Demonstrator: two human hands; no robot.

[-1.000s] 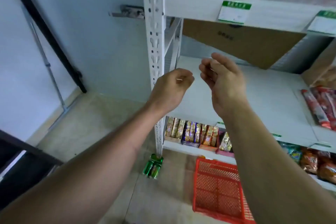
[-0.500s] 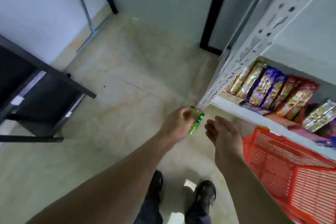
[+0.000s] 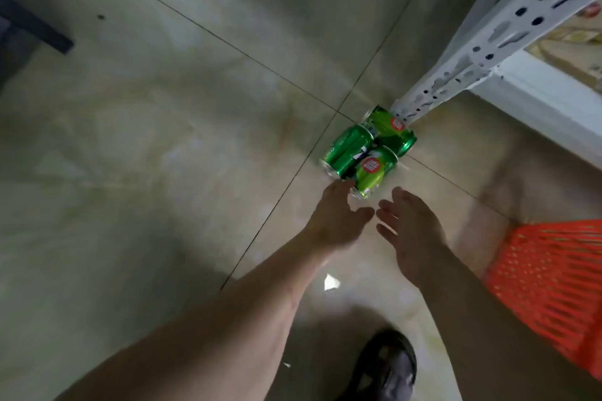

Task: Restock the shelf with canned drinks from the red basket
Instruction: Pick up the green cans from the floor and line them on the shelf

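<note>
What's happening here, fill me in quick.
A person is bending over three green cans that lie on their sides on the tiled floor, by the foot of the white shelf post. Both hands reach down with fingers spread: the left hand is at the nearest can's end, the right hand just short of it. Neither holds anything. The red basket sits to the right.

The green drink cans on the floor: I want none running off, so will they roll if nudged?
Probably. The three green metal drink cans lie on their sides on smooth tiled floor, so a sideways nudge would likely roll them. The white shelf post may stop the far one. The left hand should likely grip, not push.
</note>
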